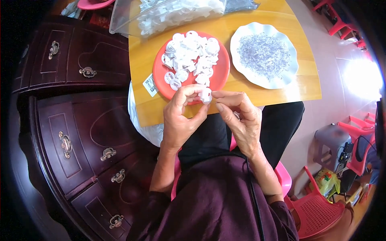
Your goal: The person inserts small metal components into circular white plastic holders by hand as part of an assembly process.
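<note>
My left hand [179,116] pinches a small white plastic part [206,95] between thumb and fingers, above the near edge of a red plate [161,82]. My right hand [243,120] is closed just right of that part, its thumb and forefinger pressed together at the part's side. Whatever those fingertips hold is too small to make out. Something pale shows under the curled fingers of the same hand. Many similar white plastic parts [187,52] are heaped on the red plate. A white scalloped plate [291,74] bears a spread of tiny, shiny, thin pieces [265,54].
Both plates stand on a yellow wooden table [140,52]. At its far side lies a clear plastic container [120,20] full of white parts. A printed label [150,85] sits by the red plate. Dark drawers [68,136] stand on the left, a red chair [317,209] on the lower right.
</note>
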Motion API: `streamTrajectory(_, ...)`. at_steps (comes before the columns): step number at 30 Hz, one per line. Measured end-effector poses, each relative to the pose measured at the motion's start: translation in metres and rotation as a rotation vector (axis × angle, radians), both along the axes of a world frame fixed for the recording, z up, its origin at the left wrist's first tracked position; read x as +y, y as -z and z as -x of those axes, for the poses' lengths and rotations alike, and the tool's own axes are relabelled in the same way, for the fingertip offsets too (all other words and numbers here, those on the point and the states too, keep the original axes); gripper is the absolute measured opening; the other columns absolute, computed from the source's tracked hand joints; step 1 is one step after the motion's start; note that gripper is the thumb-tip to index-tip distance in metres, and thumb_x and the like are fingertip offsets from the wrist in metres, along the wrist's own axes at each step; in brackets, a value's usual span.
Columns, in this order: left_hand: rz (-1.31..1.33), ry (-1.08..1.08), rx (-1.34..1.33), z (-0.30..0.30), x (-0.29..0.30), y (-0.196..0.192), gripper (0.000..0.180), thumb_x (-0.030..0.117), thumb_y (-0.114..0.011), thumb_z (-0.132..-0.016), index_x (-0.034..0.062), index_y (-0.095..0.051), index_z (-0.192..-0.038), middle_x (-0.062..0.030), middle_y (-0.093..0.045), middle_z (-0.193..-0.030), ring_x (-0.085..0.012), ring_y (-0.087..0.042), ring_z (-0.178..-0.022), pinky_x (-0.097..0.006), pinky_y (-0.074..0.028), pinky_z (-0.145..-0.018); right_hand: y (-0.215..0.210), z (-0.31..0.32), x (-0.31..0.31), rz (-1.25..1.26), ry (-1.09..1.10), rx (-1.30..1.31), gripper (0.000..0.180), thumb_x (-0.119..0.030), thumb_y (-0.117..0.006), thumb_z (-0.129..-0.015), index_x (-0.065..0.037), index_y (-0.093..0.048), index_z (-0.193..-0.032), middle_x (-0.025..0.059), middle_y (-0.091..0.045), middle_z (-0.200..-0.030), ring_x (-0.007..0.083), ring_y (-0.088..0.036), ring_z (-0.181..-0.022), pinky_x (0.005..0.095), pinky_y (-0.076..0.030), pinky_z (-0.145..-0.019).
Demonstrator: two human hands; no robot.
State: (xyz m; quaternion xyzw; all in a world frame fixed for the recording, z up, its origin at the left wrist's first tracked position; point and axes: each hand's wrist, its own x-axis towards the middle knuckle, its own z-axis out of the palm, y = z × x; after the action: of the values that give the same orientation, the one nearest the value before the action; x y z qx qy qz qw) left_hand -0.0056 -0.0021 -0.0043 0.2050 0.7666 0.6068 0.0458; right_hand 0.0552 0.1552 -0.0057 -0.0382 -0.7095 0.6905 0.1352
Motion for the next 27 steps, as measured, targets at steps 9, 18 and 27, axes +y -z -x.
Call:
streamTrajectory(9, -0.23, 0.105, -0.134, -0.005, -0.002, 0.001, 0.045, -0.011, -0.073, -0.078, -0.0004, -0.055, -0.117, -0.0088, -0.056, -0.12, -0.0174, -0.061, -0.109, -0.031, -0.051, -0.093, 0.003, -0.004, 0.0, 0.298, 0.01, -0.051, 0.009, -0.003, -0.065, -0.092, 0.001, -0.062, -0.1, 0.0093, -0.069, -0.104, 0.0093, -0.064, -0.086, 0.0229, -0.054, -0.074)
streamTrajectory(18, -0.472, 0.148, -0.355, -0.005, -0.001, 0.002, 0.039, -0.008, -0.065, -0.086, 0.0003, -0.051, -0.122, -0.0103, -0.056, -0.122, -0.0175, -0.057, -0.115, -0.032, -0.046, -0.101, 0.0, -0.007, -0.002, 0.423, -0.01, -0.041, 0.008, -0.002, -0.062, -0.094, 0.003, -0.06, -0.101, 0.0113, -0.068, -0.106, 0.0096, -0.064, -0.086, 0.0232, -0.054, -0.078)
streamTrajectory(27, -0.589, 0.132, -0.552, -0.005, -0.001, 0.012, 0.039, -0.004, -0.062, -0.09, 0.0003, -0.051, -0.127, -0.0207, -0.054, -0.135, -0.0215, -0.055, -0.121, -0.036, -0.042, -0.106, 0.004, -0.006, -0.006, 0.403, 0.041, -0.011, 0.009, -0.001, -0.063, -0.093, 0.003, -0.061, -0.101, 0.0104, -0.068, -0.106, 0.0086, -0.064, -0.089, 0.0221, -0.053, -0.078)
